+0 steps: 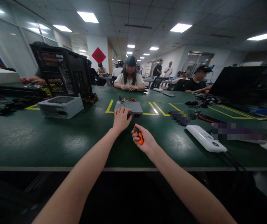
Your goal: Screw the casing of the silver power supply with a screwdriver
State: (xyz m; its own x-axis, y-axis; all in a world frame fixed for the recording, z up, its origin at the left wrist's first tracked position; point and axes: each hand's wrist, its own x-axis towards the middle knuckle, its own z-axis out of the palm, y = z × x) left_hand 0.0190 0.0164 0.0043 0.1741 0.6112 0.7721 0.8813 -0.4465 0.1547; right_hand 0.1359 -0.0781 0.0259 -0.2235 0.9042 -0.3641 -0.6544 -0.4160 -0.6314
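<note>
A small grey computer power supply (pixel 136 107) lies on the green table in front of me, with a bundle of coloured wires (pixel 130 99) at its far side. My left hand (pixel 122 119) grips its near left part, fingers over the top and thumb at the front face. Closed in my right hand (pixel 145 140) is a screwdriver (pixel 140 137) with an orange and black handle. Its thin shaft points up at the front face of the power supply, close to the socket. Whether the tip touches the face, I cannot tell.
A larger power supply (pixel 62 107) sits at the left, before an open black computer case (pixel 64 71). On the right lie a white power bank-like device (pixel 205 138) with cables and a dark case (pixel 247 82). A co-worker (pixel 130 81) sits opposite. Yellow tape (pixel 161 109) marks the table.
</note>
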